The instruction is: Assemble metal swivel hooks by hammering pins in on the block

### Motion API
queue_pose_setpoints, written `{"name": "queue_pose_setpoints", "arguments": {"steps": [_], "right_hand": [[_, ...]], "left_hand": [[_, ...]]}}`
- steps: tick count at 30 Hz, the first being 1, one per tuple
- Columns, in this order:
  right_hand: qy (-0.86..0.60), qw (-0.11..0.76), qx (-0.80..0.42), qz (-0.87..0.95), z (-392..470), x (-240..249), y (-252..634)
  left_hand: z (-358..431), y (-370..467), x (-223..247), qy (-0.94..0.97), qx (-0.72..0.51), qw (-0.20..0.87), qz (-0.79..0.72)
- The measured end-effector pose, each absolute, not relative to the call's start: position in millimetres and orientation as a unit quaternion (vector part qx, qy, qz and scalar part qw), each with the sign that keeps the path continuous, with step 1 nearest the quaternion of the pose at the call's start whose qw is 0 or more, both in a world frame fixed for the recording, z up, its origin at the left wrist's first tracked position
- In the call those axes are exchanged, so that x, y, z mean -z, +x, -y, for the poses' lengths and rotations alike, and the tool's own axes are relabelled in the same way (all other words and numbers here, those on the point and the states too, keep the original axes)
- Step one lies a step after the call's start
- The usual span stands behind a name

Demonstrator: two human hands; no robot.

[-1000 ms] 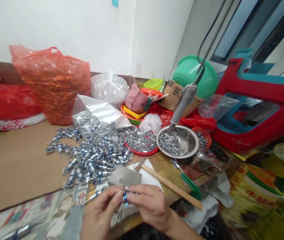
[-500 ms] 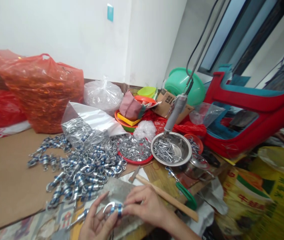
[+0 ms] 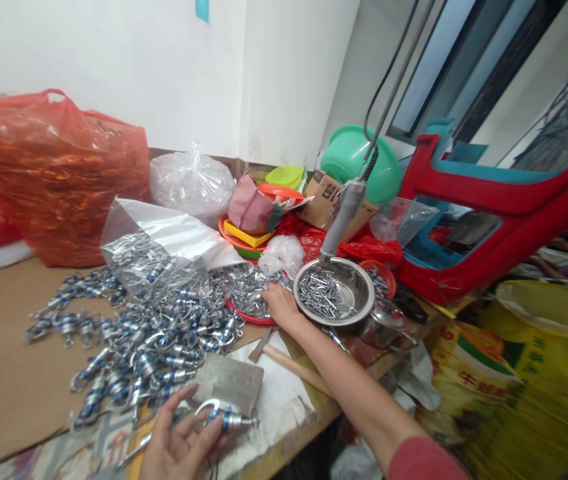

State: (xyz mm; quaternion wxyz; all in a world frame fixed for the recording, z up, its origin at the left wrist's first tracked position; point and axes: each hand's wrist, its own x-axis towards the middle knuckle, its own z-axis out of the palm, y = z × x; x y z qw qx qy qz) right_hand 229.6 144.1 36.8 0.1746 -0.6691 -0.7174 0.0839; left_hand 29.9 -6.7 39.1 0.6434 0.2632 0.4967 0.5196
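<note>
My left hand [image 3: 179, 443], at the bottom, has its thumb and fingers closed round a blue and silver metal hook [image 3: 228, 419]. The hook's curved end points up and a thin stem sticks out to the right. Farther off, my right hand [image 3: 280, 303] reaches onto a red plate [image 3: 249, 319] heaped with small silver metal parts. Its fingertips are together among the parts; whatever they pinch is hidden. A flat metal block [image 3: 231, 383] lies just beyond my left hand. Many similar blue and silver hooks [image 3: 149, 353] are piled to the left.
A steel bowl [image 3: 361, 283] of silver pins stands right of the plate, under a hanging grey electric screwdriver [image 3: 344, 217]. A wooden-handled hammer [image 3: 299, 370] lies below my right forearm. An orange bag [image 3: 89, 180] stands back left; a red plastic stool [image 3: 524, 220] is at right.
My right hand has left the hook and moved up and away to the plate of small parts. My left hand keeps the hook, whose stem now shows. The view has shifted slightly right.
</note>
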Motion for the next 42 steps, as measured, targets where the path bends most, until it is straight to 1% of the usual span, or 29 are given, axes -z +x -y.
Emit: {"name": "queue_pose_setpoints", "arguments": {"steps": [4,11,14,17,20,22,27,29,31,33,35,38,40,42], "right_hand": [[-0.639,0.267,-0.128,0.71,-115.0,-47.0,217.3],[-0.517,0.365,-0.265,0.727,-34.4,-43.0,187.0],[-0.479,0.394,-0.278,0.734,-25.0,-50.6,177.2],[-0.429,0.411,-0.257,0.763,-40.8,-75.1,157.0],[-0.365,0.397,-0.199,0.818,-77.2,-110.4,122.4],[-0.349,0.367,-0.162,0.847,-106.6,-134.5,92.3],[-0.365,0.272,-0.112,0.883,-159.2,-180.6,20.0],[-0.361,0.259,-0.094,0.891,-161.3,-186.7,8.3],[-0.344,0.293,-0.075,0.889,-150.8,-182.3,12.3],[-0.32,0.356,-0.069,0.875,-130.2,-167.4,31.5],[-0.323,0.391,-0.118,0.854,-103.7,-144.1,62.1],[-0.382,0.39,-0.236,0.804,-63.4,-100.9,114.8],[-0.428,0.384,-0.264,0.774,-41.4,-72.9,144.2],[-0.447,0.386,-0.251,0.767,-25.7,-50.4,163.3]], "left_hand": [[6.1,29.4,-40.5,0.264,-0.519,0.652,-0.486],[7.9,30.2,-28.5,0.268,-0.541,0.639,-0.477],[8.3,29.8,-23.8,0.264,-0.547,0.642,-0.469],[8.8,29.3,-24.2,0.261,-0.548,0.643,-0.468],[9.3,28.7,-26.8,0.262,-0.54,0.64,-0.479],[9.1,28.1,-27.8,0.264,-0.534,0.639,-0.487],[7.5,26.6,-27.4,0.267,-0.522,0.645,-0.49],[7.3,26.9,-27.7,0.267,-0.525,0.646,-0.487],[7.8,27.7,-28.5,0.263,-0.531,0.643,-0.486],[8.5,28.5,-29.5,0.26,-0.536,0.639,-0.486],[9.1,28.9,-29.8,0.258,-0.538,0.641,-0.483],[9.3,28.6,-28.1,0.259,-0.54,0.65,-0.468],[9.0,28.0,-26.1,0.259,-0.54,0.654,-0.462],[8.7,27.2,-24.5,0.258,-0.538,0.661,-0.456]]}}
